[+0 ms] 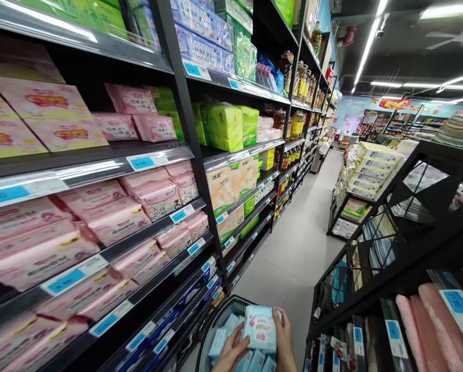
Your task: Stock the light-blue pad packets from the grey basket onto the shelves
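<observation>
Between my two hands is a light-blue soft packet [259, 327] with pink printing, held over a dark shopping basket [203, 347]. My left hand [233, 347] grips its lower left side, thumb on the front. Along the right edge, my right hand [283, 338] wraps its fingers round the packet. Several more light-blue packets [256, 360] lie in the basket beneath my hands. Part of the basket is cut off by the bottom of the view.
Tall shelves on the left hold pink tissue packs [117, 219], green packs [221, 125] and oil bottles [297, 125]. A black rack [371, 243] with folded textiles stands close on the right. Between them a grey floor aisle [293, 243] runs ahead.
</observation>
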`<state>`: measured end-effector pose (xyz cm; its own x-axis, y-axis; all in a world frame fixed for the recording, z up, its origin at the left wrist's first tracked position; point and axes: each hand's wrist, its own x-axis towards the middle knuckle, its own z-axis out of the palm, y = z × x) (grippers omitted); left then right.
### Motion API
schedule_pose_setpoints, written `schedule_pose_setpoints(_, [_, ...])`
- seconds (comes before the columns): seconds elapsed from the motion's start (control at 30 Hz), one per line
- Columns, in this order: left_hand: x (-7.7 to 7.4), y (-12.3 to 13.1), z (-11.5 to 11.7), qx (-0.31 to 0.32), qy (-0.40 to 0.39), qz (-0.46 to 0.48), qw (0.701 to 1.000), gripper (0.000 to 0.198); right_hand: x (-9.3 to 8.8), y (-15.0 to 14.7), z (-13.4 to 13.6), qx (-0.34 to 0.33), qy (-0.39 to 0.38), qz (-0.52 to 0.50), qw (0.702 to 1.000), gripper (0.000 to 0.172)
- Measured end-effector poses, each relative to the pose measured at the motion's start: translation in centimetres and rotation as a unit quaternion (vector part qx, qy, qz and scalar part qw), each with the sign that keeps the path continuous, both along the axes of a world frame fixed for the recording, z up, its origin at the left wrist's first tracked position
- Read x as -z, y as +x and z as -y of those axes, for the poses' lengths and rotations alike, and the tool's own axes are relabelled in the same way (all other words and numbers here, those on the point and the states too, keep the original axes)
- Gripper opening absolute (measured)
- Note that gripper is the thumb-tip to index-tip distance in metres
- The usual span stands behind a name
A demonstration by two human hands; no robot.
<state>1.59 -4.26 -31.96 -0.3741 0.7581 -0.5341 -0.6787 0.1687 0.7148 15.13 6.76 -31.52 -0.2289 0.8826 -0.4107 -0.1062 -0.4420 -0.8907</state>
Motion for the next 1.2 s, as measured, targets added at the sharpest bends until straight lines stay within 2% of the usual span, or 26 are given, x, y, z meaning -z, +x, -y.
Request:
schedule_pose_setpoints(0.1, [1.0,-0.1,0.0,-0.033,-0.012,0.049,0.998,0.090,-0.2,0.0,-0.1,0.016,-0.034,-0.007,0.999,0.084])
schedule_pose_setpoints(0.2, [1.3,-0.7,-0.3,-0.056,-0.024,0.086,0.994,0.076,-0.2,0.2,0.3,-0.036,0.011,-0.063,0.997,0.096])
schedule_pose_setpoints(0.3, [1.0,-1.2,-0.4,-0.054,0.007,0.089,0.995,0.069,-0.1,0.4,0.8,-0.068,0.053,-0.101,0.991,0.106])
schedule_pose_setpoints(0.4, [0.4,-1.4,-0.3,-0.045,0.039,0.081,0.995,0.067,-0.1,0.7,0.9,-0.114,0.053,-0.102,0.987,0.103])
schedule_pose_setpoints(0.5, [-0.2,-1.5,-0.1,-0.040,0.033,0.073,0.996,0.067,-0.3,1.0,0.7,-0.135,0.049,-0.081,0.986,0.096])
schedule_pose_setpoints(0.73, [-0.3,-1.6,-0.1,-0.039,0.025,0.054,0.997,0.073,-1.6,1.2,1.0,-0.129,0.032,-0.080,0.988,0.083])
schedule_pose_setpoints(0.93, [-0.9,-1.2,-0.5,-0.049,0.005,0.028,0.998,0.081,-1.2,1.2,1.1,-0.111,0.038,-0.071,0.991,0.078])
schedule_pose_setpoints(1.07, [-1.1,-1.0,-0.8,-0.065,0.003,0.016,0.998,0.085,-1.0,1.3,0.9,-0.111,0.049,-0.070,0.990,0.083])
schedule_pose_setpoints(1.2, [-1.0,-1.1,-0.9,-0.074,0.000,0.019,0.997,0.084,-1.3,1.3,1.2,-0.082,0.052,-0.054,0.994,0.084])
